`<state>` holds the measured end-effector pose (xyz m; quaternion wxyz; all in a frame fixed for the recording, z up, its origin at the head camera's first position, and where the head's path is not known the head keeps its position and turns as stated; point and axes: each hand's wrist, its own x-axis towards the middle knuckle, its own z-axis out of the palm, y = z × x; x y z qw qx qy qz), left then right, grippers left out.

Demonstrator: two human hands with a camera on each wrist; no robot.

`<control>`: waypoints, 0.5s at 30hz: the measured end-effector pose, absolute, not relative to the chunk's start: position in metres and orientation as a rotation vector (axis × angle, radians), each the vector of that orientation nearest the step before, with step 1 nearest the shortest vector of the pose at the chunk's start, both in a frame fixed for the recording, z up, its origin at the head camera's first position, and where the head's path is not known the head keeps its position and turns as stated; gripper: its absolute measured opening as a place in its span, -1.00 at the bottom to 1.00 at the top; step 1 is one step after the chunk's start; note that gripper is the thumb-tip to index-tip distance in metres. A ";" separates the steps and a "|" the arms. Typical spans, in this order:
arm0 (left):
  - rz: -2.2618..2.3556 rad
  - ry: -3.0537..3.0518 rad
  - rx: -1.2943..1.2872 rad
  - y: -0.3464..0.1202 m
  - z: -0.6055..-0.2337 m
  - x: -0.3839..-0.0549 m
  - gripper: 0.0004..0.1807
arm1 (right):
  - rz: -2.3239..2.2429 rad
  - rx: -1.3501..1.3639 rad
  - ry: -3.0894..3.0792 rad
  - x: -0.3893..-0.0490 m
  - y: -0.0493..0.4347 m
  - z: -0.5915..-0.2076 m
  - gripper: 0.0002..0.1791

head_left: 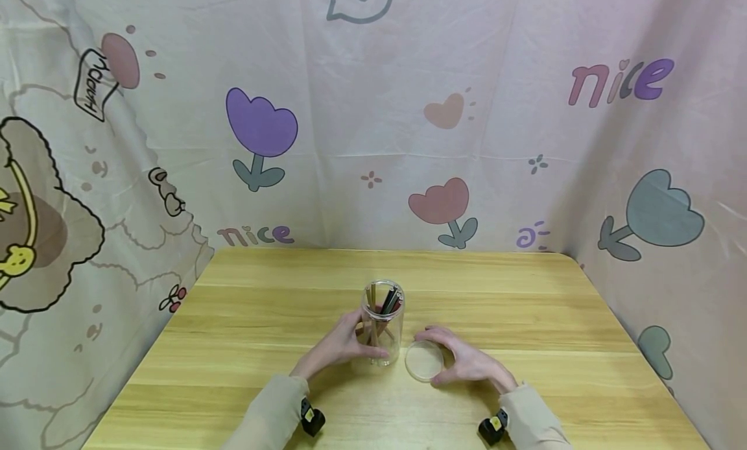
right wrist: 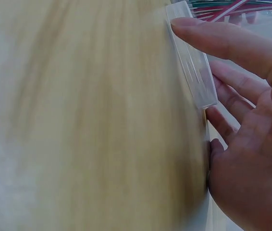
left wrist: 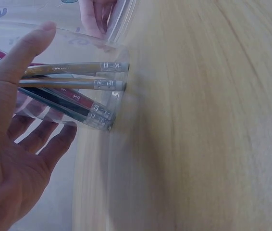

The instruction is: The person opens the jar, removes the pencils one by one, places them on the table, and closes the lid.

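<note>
Beige sleeves (head_left: 268, 412) nearest; left hand (head_left: 343, 342) curls round upright jar (head_left: 393, 336) of pencils (head_left: 388, 301), axis vertical, while half-curled right hand (head_left: 465, 360) grips flat lid (head_left: 424, 361) just right of jar, farther from worktop's (head_left: 262, 294) far edge.

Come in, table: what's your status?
Left hand grips clear jar, pencils inside. Right hand holds round lid beside it. No obstruction visible between them.

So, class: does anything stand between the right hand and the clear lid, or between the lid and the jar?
Nothing visible does. The right hand holds the clear lid by its edge; only bare tabletop shows between it and the jar. The left hand grips the jar from the opposite side.
</note>
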<state>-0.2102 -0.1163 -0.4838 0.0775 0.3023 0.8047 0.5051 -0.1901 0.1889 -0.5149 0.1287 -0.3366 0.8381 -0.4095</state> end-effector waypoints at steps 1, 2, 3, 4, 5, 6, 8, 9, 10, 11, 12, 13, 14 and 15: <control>1.510 2.411 0.905 -0.116 -0.484 -0.210 -0.14 | -1.191 -0.977 2.435 -0.190 0.189 -0.515 -0.07; 1.509 2.410 0.904 -0.116 -0.484 -0.210 -0.13 | -1.191 -0.975 2.432 -0.190 0.189 -0.515 -0.06; 1.509 2.409 0.906 -0.116 -0.484 -0.210 -0.13 | -1.190 -0.969 2.434 -0.190 0.190 -0.515 -0.07; 1.516 2.402 0.907 -0.116 -0.484 -0.210 -0.13 | -1.200 -0.966 2.428 -0.190 0.190 -0.515 -0.08; 1.515 2.405 0.906 -0.116 -0.484 -0.211 -0.13 | -1.218 -0.960 2.420 -0.191 0.190 -0.515 -0.10; 1.515 2.412 0.903 -0.116 -0.484 -0.211 -0.13 | -1.236 -0.953 2.420 -0.191 0.189 -0.514 -0.13; 1.509 2.429 0.902 -0.116 -0.484 -0.211 -0.14 | -1.311 -0.933 2.407 -0.192 0.189 -0.513 -0.21; 1.503 2.444 0.901 -0.116 -0.484 -0.211 -0.14 | -1.373 -0.919 2.390 -0.193 0.188 -0.513 -0.26; 1.499 2.454 0.900 -0.116 -0.484 -0.211 -0.15 | -1.445 -0.911 2.373 -0.194 0.188 -0.512 -0.32; 1.494 2.463 0.903 -0.116 -0.484 -0.211 -0.15 | -1.516 -0.887 2.359 -0.194 0.187 -0.511 -0.37; 1.489 2.471 0.909 -0.116 -0.484 -0.211 -0.16 | -1.588 -0.861 2.347 -0.194 0.187 -0.510 -0.41; 1.488 2.473 0.916 -0.116 -0.484 -0.211 -0.16 | -1.663 -0.837 2.328 -0.195 0.187 -0.508 -0.45; 1.493 2.465 0.925 -0.116 -0.484 -0.211 -0.16 | -1.734 -0.810 2.306 -0.195 0.186 -0.507 -0.47; 1.498 2.455 0.928 -0.116 -0.484 -0.211 -0.16 | -1.789 -0.802 2.301 -0.195 0.186 -0.505 -0.50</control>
